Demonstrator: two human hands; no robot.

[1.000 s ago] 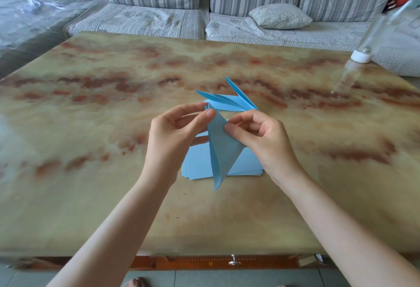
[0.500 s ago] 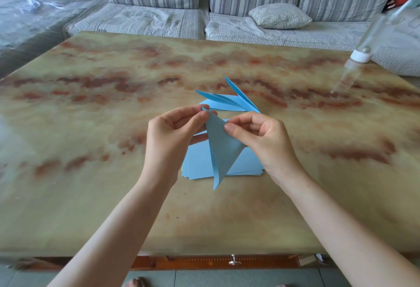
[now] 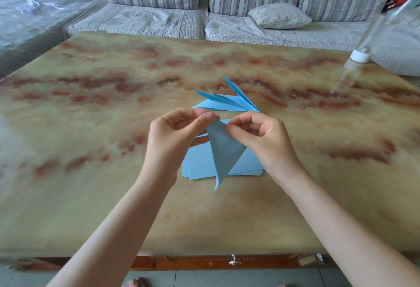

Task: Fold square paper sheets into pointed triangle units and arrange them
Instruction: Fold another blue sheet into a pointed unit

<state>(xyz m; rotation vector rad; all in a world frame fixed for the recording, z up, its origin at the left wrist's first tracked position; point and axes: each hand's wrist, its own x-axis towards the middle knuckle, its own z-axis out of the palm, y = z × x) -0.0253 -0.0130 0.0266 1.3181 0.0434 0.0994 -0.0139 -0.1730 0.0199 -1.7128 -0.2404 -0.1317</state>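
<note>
I hold a blue folded paper unit (image 3: pixel 223 150) above the table, its long point hanging down toward me. My left hand (image 3: pixel 175 136) pinches its top left corner between thumb and forefinger. My right hand (image 3: pixel 261 138) pinches its upper right edge. Under it lies a stack of flat blue square sheets (image 3: pixel 197 164) on the marble-patterned table (image 3: pixel 91 127). Just beyond my hands lie several finished blue pointed units (image 3: pixel 227 101), fanned out with their tips up and to the left.
A clear plastic bottle with a white cap (image 3: pixel 372 39) leans at the table's far right corner. A striped grey sofa (image 3: pixel 147 16) with a small cushion (image 3: pixel 279 16) runs behind the table. A drawer knob (image 3: pixel 233 260) shows under the near edge.
Both hands have shifted slightly up and together on the folded unit's top edge; my left thumb and forefinger have closed over its top corner. The unit stays hanging point down.
</note>
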